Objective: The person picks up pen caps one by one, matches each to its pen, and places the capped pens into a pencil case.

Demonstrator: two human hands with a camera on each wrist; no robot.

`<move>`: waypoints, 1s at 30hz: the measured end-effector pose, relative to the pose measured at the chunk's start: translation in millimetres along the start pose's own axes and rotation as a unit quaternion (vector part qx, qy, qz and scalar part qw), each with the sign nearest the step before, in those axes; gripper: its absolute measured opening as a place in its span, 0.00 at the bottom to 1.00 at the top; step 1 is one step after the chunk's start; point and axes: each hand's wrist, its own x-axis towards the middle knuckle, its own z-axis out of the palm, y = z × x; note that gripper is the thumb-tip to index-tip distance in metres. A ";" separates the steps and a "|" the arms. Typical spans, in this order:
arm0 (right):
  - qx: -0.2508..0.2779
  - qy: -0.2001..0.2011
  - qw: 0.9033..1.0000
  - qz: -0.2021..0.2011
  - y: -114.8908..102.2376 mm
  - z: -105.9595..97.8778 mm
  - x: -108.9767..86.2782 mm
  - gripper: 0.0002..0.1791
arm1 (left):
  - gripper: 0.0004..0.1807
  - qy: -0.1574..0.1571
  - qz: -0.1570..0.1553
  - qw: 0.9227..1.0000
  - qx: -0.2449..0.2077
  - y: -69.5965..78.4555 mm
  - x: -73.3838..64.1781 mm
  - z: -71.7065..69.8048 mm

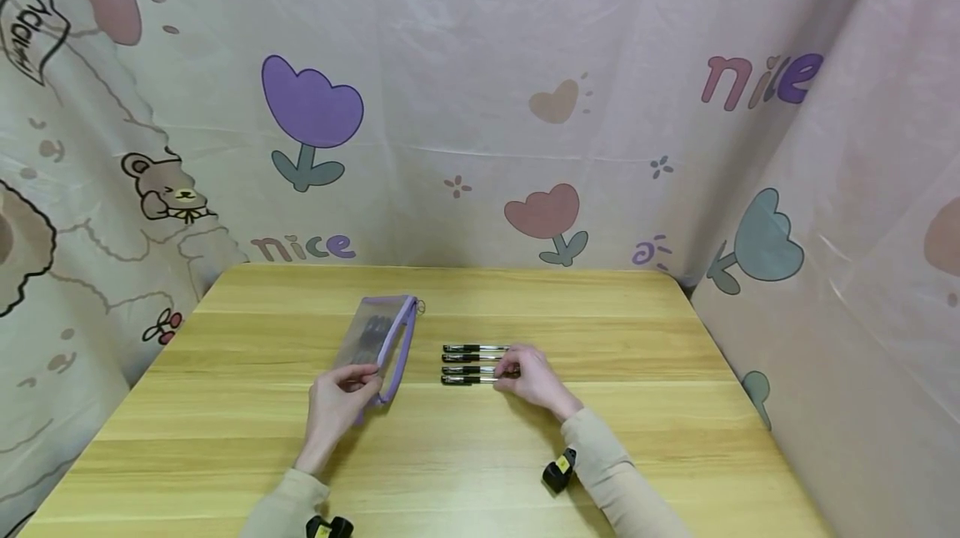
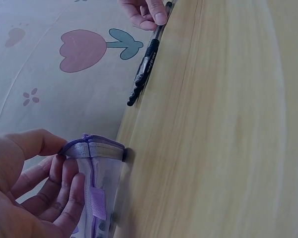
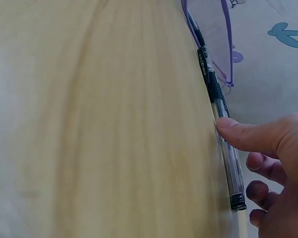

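Observation:
On the left of the table lies a see-through pencil case [image 1: 358, 348] with purple zip edging, its mouth parted towards the pens and dark shapes showing inside. My left hand [image 1: 335, 406] pinches the case's rim between thumb and fingers at the near end. Several clear-barrelled pens [image 1: 467, 370] with black caps and grips lie side by side in a row to its right. Around the right ends of that row my right hand [image 1: 534, 378] has its thumb and fingers. In the right wrist view the thumb presses along the nearest pen [image 3: 232, 166]; the index finger is mostly hidden.
The wooden table [image 1: 420, 471] reaches back to a printed cloth curtain [image 1: 450, 121], which also hangs along both sides. A black strapped device [image 1: 558, 471] sits at the right wrist, and another device [image 1: 328, 527] at the left.

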 end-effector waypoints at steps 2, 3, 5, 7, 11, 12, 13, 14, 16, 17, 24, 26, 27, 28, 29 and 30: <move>-0.001 0.001 1.000 -0.001 0.1 0.6 0.4 0.07 | 0.10 -0.002 -0.001 1.000 0.001 -0.2 0.1 -0.1; -0.002 0.002 1.000 -0.001 0.0 0.8 0.6 0.07 | 0.10 -0.003 -0.001 1.000 0.000 -0.2 0.1 -0.1; -0.003 0.003 1.000 -0.001 -0.4 0.9 1.0 0.07 | 0.10 -0.004 -0.001 1.000 0.001 -0.4 0.3 -0.2; -0.005 0.003 1.000 0.000 -0.7 1.0 1.1 0.07 | 0.10 -0.004 -0.002 1.000 0.000 -0.8 0.4 -0.3; -0.013 0.003 1.000 -0.006 -1.4 0.6 1.1 0.06 | 0.10 -0.004 -0.002 1.000 0.000 -1.6 0.3 -0.4; -0.015 0.002 1.000 -0.008 -1.6 0.5 1.1 0.06 | 0.10 -0.004 -0.002 1.000 0.001 -1.8 0.3 -0.4; -0.018 0.002 1.000 -0.009 -1.7 0.3 1.1 0.06 | 0.10 -0.004 -0.002 1.000 0.001 -1.9 0.4 -0.4; -0.018 0.001 1.000 -0.009 -2.2 0.0 1.0 0.06 | 0.10 -0.004 -0.002 1.000 0.000 -2.0 0.4 -0.3; -0.019 0.000 1.000 -0.008 -3.0 -0.5 1.0 0.05 | 0.10 -0.004 -0.002 1.000 0.000 -2.0 0.6 -0.2; -0.019 0.000 1.000 -0.007 -3.3 -0.7 0.9 0.04 | 0.10 -0.004 -0.002 1.000 0.000 -2.0 0.7 -0.2; -0.004 -0.002 1.000 -0.003 -3.1 -1.3 0.6 0.02 | 0.10 -0.004 -0.003 1.000 0.006 -2.2 0.4 -0.2; 0.006 -0.005 1.000 0.000 -3.4 -1.9 0.6 0.02 | 0.10 -0.005 -0.003 1.000 0.005 -2.4 0.3 -0.2; 0.009 -0.006 1.000 0.002 -3.9 -2.4 0.7 0.02 | 0.10 -0.005 -0.003 1.000 0.005 -2.5 0.3 -0.3; 0.015 -0.007 1.000 0.001 -4.7 -3.1 0.8 0.02 | 0.10 -0.006 -0.003 1.000 0.005 -2.7 0.2 -0.3; 0.023 -0.010 1.000 0.005 -5.9 -3.8 1.0 0.02 | 0.10 -0.006 -0.003 1.000 0.004 -2.9 0.3 -0.3; 0.028 -0.012 1.000 0.007 -7.2 -4.7 1.4 0.02 | 0.10 -0.006 -0.003 1.000 0.003 -3.1 0.3 -0.2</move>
